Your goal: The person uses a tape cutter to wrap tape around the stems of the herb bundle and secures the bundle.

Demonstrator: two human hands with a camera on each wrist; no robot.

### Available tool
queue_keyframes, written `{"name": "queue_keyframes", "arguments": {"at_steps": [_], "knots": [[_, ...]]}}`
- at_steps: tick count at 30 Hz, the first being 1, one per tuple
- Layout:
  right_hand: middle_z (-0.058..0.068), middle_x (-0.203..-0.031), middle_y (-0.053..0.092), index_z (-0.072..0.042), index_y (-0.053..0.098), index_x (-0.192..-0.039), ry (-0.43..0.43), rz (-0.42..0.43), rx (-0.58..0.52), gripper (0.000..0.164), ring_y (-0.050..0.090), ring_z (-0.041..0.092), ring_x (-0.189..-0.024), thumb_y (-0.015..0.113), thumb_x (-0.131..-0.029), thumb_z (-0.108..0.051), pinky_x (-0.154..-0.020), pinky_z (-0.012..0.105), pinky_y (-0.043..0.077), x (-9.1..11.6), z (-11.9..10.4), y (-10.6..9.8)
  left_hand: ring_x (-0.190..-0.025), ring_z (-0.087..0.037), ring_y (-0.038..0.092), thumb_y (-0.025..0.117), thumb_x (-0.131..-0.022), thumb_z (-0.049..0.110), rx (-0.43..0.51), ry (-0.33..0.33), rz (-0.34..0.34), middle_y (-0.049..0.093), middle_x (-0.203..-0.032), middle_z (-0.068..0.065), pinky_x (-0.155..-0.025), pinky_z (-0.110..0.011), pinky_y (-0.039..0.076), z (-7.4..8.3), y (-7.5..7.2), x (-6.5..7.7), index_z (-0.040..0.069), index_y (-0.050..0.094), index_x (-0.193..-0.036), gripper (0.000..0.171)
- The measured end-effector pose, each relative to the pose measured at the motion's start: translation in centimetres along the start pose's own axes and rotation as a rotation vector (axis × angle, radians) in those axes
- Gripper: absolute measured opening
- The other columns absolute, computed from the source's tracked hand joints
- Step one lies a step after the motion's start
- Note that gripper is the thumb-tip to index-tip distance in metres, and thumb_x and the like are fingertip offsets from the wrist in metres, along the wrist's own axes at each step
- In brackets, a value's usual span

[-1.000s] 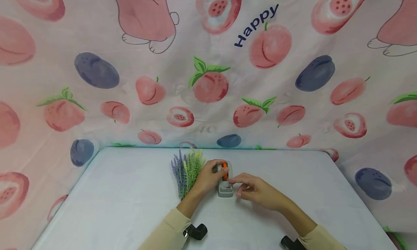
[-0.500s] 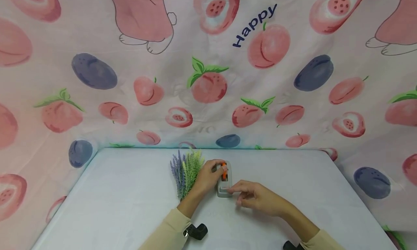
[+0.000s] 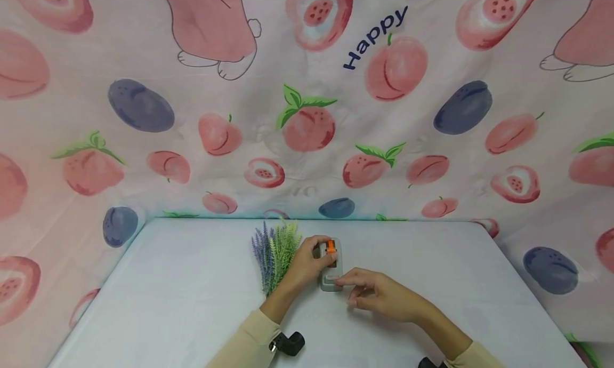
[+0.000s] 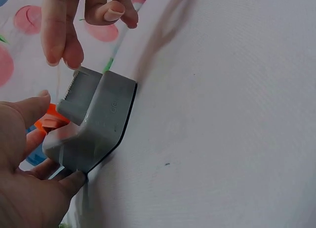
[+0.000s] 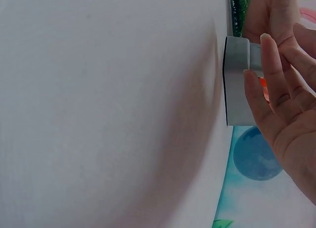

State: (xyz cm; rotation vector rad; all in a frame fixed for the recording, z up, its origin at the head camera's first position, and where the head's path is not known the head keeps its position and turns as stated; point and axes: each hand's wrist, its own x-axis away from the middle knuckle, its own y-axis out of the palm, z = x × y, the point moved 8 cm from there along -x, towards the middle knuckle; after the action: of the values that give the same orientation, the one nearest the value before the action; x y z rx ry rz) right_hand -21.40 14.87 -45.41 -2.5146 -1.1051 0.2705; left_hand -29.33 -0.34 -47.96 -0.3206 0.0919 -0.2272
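Note:
A grey tape dispenser (image 3: 328,287) with an orange hub (image 3: 331,246) stands on the white table. My left hand (image 3: 306,264) holds it from the left side, with the thumb by the hub and other fingers along the far end and base. In the left wrist view the serrated cutter of the dispenser (image 4: 111,114) shows at its near end. Right by that cutter is the index fingertip of my right hand (image 3: 386,296), and its other fingers are loosely bent beside the dispenser. In the right wrist view the right hand (image 5: 286,114) partly hides the hub.
A bunch of purple and yellow-green artificial flowers (image 3: 274,256) lies just left of my left forearm. Behind the table (image 3: 192,282) hangs a fruit-printed cloth (image 3: 259,138). A black wrist camera (image 3: 290,344) juts from the left sleeve.
My right index fingertip has moved toward me along the dispenser, down to its cutter end. The left thumb has slid slightly toward me, and more of the orange hub shows.

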Motion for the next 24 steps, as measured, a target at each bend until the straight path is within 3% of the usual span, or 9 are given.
{"name": "queue_keyframes", "arguments": {"at_steps": [9, 13, 17, 20, 24], "knots": [[0.021, -0.133, 0.06, -0.003, 0.059, -0.14, 0.005, -0.063, -0.047, 0.042, 0.067, 0.016, -0.099, 0.066, -0.1, -0.012, -0.09, 0.025, 0.054, 0.3, 0.0, 0.8, -0.133, -0.028, 0.051, 0.067, -0.099, 0.036, 0.026, -0.016, 0.011, 0.054, -0.141, -0.011, -0.111, -0.053, 0.041, -0.1, 0.1, -0.3, 0.018, 0.066, -0.13, 0.036], [0.017, -0.134, 0.061, -0.004, 0.06, -0.139, 0.015, -0.082, -0.027, 0.04, 0.065, 0.015, -0.104, 0.064, -0.101, -0.013, -0.092, 0.025, 0.053, 0.4, 0.2, 1.2, -0.131, -0.029, 0.053, 0.066, -0.1, 0.036, 0.032, -0.019, 0.023, 0.056, -0.139, -0.011, -0.109, -0.053, 0.043, 0.0, 0.1, -0.2, 0.017, 0.067, -0.128, 0.034], [0.012, -0.136, 0.06, -0.007, 0.061, -0.139, 0.036, -0.048, 0.035, 0.038, 0.063, 0.023, -0.113, 0.063, -0.102, -0.017, -0.093, 0.025, 0.052, 0.4, 0.1, 1.1, -0.13, -0.031, 0.054, 0.066, -0.1, 0.034, 0.026, -0.008, 0.025, 0.057, -0.137, -0.012, -0.109, -0.055, 0.043, 0.2, 0.1, -0.2, 0.014, 0.068, -0.126, 0.033], [0.007, -0.146, 0.053, -0.009, 0.061, -0.141, 0.052, -0.017, 0.083, 0.04, 0.062, 0.025, -0.114, 0.064, -0.102, -0.018, -0.094, 0.025, 0.052, 0.4, -0.4, 1.1, -0.13, -0.032, 0.053, 0.066, -0.1, 0.034, 0.016, -0.003, 0.023, 0.057, -0.137, -0.012, -0.109, -0.056, 0.043, 0.3, 0.0, -0.2, 0.014, 0.068, -0.126, 0.032], [0.004, -0.159, 0.038, -0.009, 0.057, -0.145, 0.051, -0.003, 0.143, 0.045, 0.066, 0.015, -0.104, 0.065, -0.102, -0.017, -0.092, 0.026, 0.055, 0.5, -1.1, 1.3, -0.131, -0.033, 0.053, 0.065, -0.101, 0.034, 0.009, 0.003, 0.02, 0.057, -0.137, -0.013, -0.108, -0.057, 0.043, 0.4, 0.0, -0.2, 0.013, 0.068, -0.126, 0.032]]}}
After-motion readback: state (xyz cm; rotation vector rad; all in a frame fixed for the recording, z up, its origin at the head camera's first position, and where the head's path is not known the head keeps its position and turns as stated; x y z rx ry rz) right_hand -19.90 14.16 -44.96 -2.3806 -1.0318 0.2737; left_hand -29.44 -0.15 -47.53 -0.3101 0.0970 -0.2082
